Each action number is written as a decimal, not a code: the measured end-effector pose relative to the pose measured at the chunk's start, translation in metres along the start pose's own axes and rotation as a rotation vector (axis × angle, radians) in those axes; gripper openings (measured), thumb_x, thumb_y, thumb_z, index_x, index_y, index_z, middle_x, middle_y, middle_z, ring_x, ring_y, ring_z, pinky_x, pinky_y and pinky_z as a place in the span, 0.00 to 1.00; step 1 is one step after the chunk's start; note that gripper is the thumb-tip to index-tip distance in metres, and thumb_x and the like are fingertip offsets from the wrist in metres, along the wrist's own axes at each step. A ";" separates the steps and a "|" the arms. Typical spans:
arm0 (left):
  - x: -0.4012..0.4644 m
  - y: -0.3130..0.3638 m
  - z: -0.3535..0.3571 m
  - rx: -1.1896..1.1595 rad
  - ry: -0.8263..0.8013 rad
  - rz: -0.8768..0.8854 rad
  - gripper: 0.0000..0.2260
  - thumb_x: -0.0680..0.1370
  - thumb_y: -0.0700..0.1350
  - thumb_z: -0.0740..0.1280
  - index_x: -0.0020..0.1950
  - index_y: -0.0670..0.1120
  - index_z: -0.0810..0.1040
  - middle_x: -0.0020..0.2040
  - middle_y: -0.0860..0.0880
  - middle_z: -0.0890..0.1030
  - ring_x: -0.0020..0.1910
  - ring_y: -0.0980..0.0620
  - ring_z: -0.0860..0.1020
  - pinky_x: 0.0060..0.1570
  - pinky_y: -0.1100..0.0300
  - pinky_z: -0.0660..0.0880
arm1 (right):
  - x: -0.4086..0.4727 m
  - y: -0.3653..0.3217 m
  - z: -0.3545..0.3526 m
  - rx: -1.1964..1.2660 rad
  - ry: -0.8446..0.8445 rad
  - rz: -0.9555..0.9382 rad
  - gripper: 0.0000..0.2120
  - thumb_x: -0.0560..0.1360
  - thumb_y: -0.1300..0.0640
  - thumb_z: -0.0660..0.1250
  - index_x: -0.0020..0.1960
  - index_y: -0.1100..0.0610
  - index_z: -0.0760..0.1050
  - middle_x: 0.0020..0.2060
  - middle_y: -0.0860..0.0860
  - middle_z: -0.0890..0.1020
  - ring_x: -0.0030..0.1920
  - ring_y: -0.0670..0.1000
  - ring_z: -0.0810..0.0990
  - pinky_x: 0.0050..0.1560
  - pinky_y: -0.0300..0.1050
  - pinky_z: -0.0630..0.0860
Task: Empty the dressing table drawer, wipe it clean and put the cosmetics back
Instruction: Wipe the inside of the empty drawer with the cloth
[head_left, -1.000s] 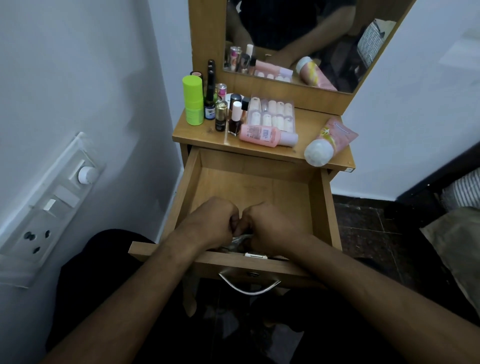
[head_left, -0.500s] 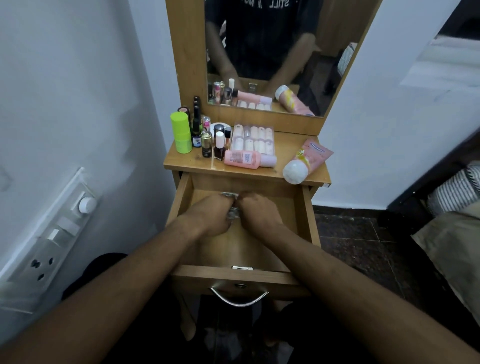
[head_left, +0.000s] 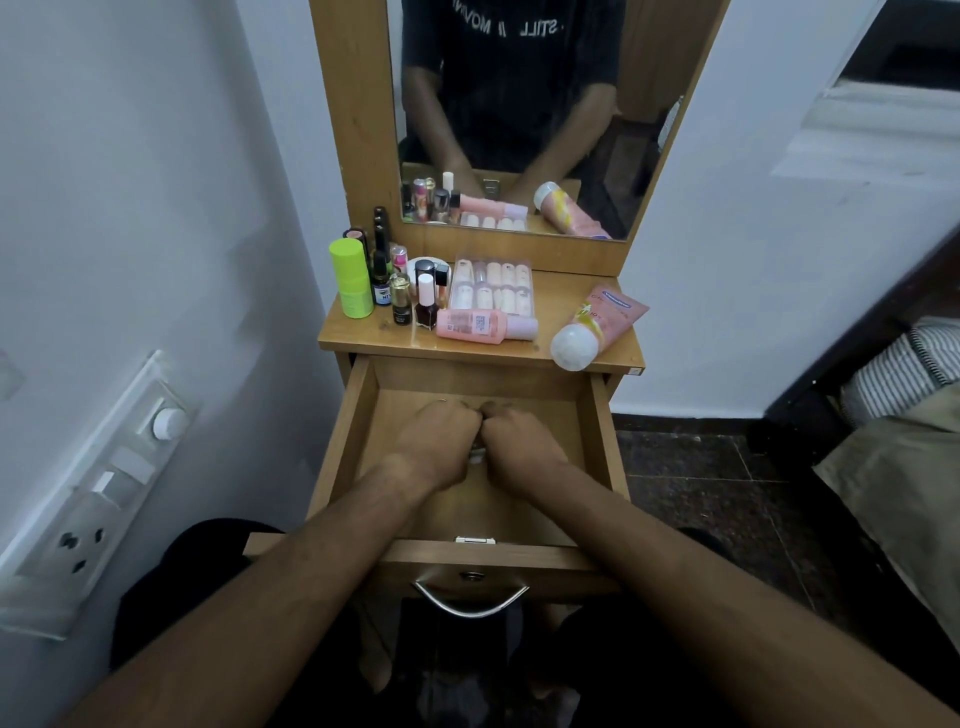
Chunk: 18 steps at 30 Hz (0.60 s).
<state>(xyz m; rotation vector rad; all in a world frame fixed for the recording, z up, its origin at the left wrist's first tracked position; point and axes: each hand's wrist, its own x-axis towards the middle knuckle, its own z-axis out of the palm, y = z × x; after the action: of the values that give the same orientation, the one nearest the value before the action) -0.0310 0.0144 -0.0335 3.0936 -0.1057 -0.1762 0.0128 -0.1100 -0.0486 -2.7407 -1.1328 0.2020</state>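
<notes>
Both fists, left hand (head_left: 441, 447) and right hand (head_left: 519, 447), have slid from the front edge of the open wooden drawer (head_left: 353, 436) to its back edge, fingers curled on a pale wad, probably a cloth (head_left: 477, 453). Wiping continues; the cosmetics (head_left: 470, 325) wait on the tabletop.

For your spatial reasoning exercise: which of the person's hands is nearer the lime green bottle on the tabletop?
Left. The left hand is in the drawer, below-right of the lime green bottle; the right hand lies farther right.
</notes>
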 end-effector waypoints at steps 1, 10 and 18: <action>-0.004 0.002 -0.001 -0.006 -0.010 0.019 0.13 0.74 0.41 0.71 0.58 0.45 0.80 0.56 0.44 0.82 0.55 0.44 0.81 0.54 0.52 0.78 | -0.005 0.000 -0.004 -0.016 -0.029 -0.012 0.15 0.74 0.64 0.70 0.60 0.60 0.78 0.59 0.57 0.78 0.57 0.57 0.78 0.57 0.49 0.75; -0.025 0.032 -0.011 -0.199 -0.289 0.254 0.04 0.75 0.44 0.71 0.41 0.45 0.80 0.38 0.48 0.81 0.38 0.48 0.78 0.37 0.59 0.71 | -0.060 0.015 -0.028 0.093 -0.369 -0.059 0.12 0.75 0.61 0.71 0.57 0.54 0.83 0.56 0.51 0.83 0.55 0.52 0.81 0.58 0.46 0.78; -0.010 0.020 -0.011 -0.405 -0.479 0.248 0.06 0.75 0.45 0.74 0.50 0.47 0.81 0.48 0.49 0.84 0.47 0.50 0.82 0.50 0.53 0.80 | -0.042 0.026 -0.053 0.194 -0.688 -0.016 0.20 0.77 0.68 0.63 0.64 0.52 0.81 0.57 0.49 0.83 0.55 0.56 0.82 0.55 0.51 0.80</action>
<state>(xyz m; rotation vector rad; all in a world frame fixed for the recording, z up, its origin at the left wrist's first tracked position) -0.0411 -0.0047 -0.0200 2.5484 -0.4080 -0.8095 0.0111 -0.1628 0.0000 -2.5350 -1.1807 1.2506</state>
